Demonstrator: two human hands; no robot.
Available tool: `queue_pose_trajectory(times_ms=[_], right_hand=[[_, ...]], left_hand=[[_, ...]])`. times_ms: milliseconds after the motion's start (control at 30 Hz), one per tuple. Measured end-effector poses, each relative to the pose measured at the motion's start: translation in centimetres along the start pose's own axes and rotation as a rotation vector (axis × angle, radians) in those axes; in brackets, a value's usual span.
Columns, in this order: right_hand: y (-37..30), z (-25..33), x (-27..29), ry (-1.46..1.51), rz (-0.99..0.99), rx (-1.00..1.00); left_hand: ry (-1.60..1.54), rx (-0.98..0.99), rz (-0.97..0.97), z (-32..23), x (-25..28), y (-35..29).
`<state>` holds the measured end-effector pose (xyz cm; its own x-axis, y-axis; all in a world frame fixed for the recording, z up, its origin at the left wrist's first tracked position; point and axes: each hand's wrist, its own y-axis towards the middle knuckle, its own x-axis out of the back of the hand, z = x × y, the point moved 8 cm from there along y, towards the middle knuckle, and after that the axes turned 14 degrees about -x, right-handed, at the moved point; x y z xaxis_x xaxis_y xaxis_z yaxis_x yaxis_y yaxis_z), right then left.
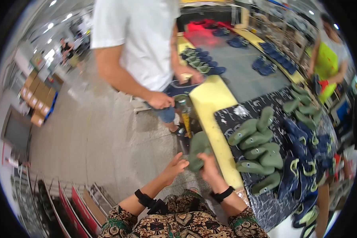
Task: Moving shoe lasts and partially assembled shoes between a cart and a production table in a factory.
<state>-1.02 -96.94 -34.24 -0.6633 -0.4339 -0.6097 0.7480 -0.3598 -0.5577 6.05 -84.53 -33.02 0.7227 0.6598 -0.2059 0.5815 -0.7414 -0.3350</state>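
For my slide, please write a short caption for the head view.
Both hands, left hand and right hand, hold a green shoe beside a table piled with more.

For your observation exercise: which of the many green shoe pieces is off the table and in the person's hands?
The green shoe piece gripped by the left hand and right hand, beside the yellow table edge; the others lie piled on the patterned cloth.

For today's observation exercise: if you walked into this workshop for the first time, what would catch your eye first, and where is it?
First, the green shoe piece held up between the person's left hand and right hand, low in the middle. Next, the heap of green shoe pieces on the dark patterned table to the right, with navy ones beside it. Straight ahead stands a co-worker in a white shirt.
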Motion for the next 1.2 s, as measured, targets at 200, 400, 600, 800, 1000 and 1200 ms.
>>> queue_pose_trajectory(times_ms=[200,400,600,800,1000,1200], right_hand=[[8.3,11.4,7.1,-0.044,-0.346,0.283],[12.7,7.6,9.7,0.064,-0.168,-0.028],[8.6,-9.9,-0.2,-1.159,-0.025,0.062],[1.7,-26.1,-12.4,-0.617,0.289,-0.562],[-1.6,-38.3,-23.3,-0.904,0.372,-0.539],[-11.4,-52.2,-32.0,-1.261,0.805,-0.738]], left_hand=[[-0.175,0.017,-0.099,1.4,9.0,-8.0],[-0.174,0.059,-0.526,6.3,18.7,-18.6],[-0.312,-0.006,-0.693,11.6,23.6,-27.4],[-0.405,-0.071,-0.780,14.8,27.7,-37.2],[-0.151,-0.267,-1.148,13.3,35.4,-54.1],[0.439,-0.089,-1.651,8.8,37.7,-74.7]])
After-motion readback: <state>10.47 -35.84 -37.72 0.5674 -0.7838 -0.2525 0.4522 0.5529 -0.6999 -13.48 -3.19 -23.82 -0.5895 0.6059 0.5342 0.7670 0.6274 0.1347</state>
